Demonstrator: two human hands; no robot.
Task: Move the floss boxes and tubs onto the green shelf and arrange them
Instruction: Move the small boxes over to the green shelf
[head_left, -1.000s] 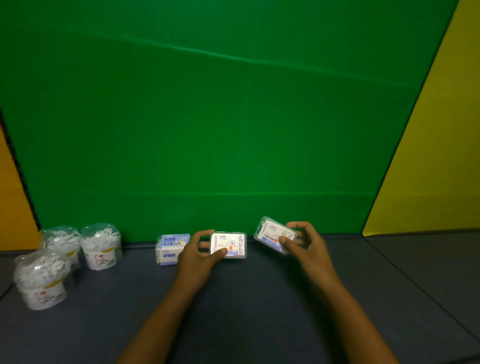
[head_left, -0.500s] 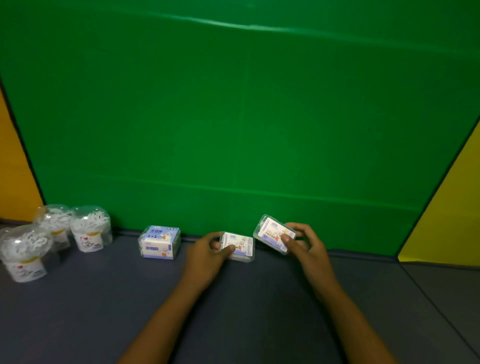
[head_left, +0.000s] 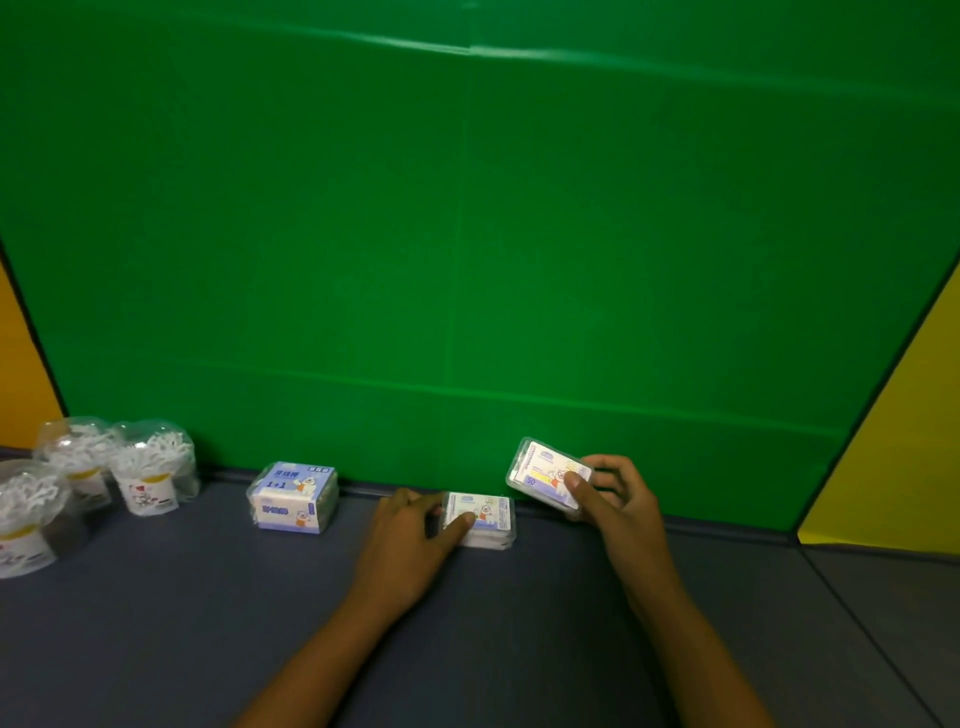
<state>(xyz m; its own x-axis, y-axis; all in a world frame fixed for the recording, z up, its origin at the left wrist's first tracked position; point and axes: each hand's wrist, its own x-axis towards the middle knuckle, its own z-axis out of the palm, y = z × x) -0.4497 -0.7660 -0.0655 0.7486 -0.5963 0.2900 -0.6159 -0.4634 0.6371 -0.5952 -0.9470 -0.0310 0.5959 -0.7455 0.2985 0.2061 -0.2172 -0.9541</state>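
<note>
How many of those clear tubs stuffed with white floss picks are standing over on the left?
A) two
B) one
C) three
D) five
C: three tubs show at the left, one nearest the camera and cut by the picture's edge, and two side by side close to the green backdrop.
</note>
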